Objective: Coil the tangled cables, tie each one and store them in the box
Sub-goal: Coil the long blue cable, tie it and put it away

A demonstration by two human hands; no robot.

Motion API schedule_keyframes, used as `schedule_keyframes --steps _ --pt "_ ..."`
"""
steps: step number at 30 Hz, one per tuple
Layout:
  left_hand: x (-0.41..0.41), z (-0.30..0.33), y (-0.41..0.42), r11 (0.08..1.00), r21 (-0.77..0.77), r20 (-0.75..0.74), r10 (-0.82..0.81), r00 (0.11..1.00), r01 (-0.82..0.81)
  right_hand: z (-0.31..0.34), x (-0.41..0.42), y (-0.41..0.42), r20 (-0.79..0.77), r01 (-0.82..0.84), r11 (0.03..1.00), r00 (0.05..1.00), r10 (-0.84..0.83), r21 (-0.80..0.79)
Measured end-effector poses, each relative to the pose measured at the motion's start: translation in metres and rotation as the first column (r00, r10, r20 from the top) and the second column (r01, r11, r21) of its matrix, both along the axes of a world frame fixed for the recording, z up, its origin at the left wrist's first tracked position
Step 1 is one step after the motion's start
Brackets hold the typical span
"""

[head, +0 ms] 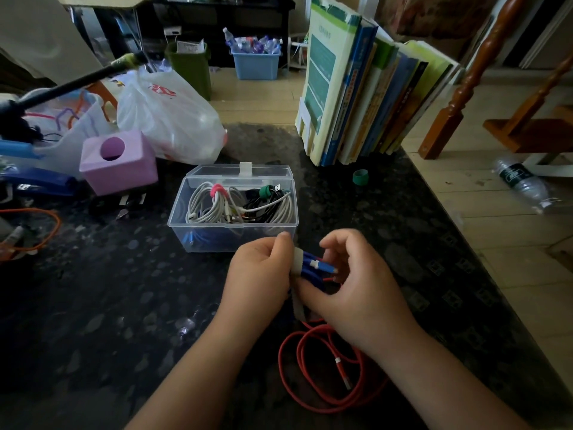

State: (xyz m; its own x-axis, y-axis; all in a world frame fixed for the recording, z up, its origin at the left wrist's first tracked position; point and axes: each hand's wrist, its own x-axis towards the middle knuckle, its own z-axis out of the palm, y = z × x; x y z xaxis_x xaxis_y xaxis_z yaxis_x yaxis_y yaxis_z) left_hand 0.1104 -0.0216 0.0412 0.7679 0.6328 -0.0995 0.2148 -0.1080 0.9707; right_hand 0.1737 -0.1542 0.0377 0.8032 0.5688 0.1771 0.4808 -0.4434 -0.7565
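Blue cable, coiled into a tight bundle, sits pinched between both hands just in front of the clear box. The left hand has its fingers curled shut around one end of the bundle, thumb pressing a pale tie wrapped across it; I judge this grip keeps the loops from springing apart while the strap goes round. The right hand closes thumb and fingertips on the other end, near a white-collared plug, with the tie's loose tail hanging below, probably to be pulled snug. The bundle's long axis runs roughly left to right, parallel to the box's near wall, plug end pointing toward the right hand.

Nearer the person than the box, a red cable lies in loose loops on the dark table, untied. Inside the box rest white and black coils, already tied with pink and green straps. Right of the box and a little farther back, a green tie roll stands alone.
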Motion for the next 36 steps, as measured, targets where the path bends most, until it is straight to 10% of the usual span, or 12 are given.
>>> schedule_keyframes --steps 19,22,28,36 --pt "-0.010 0.014 0.005 0.936 0.162 -0.110 -0.297 0.949 0.311 -0.012 -0.010 -0.004 -0.425 -0.221 0.915 0.832 0.357 0.337" --pt "-0.014 0.013 0.011 0.904 0.121 -0.193 -0.384 0.903 0.410 -0.007 -0.005 -0.007 -0.523 -0.361 0.889 0.719 0.458 0.282" --pt "-0.024 0.012 0.012 0.822 0.005 -0.183 -0.558 0.809 0.569 0.002 0.010 -0.018 -0.842 -0.355 0.811 0.106 0.529 0.465" --pt "-0.027 0.013 0.004 0.725 -0.018 -0.076 -0.688 0.722 0.689 -0.002 0.013 -0.019 -0.844 -0.500 0.784 0.174 0.507 0.368"
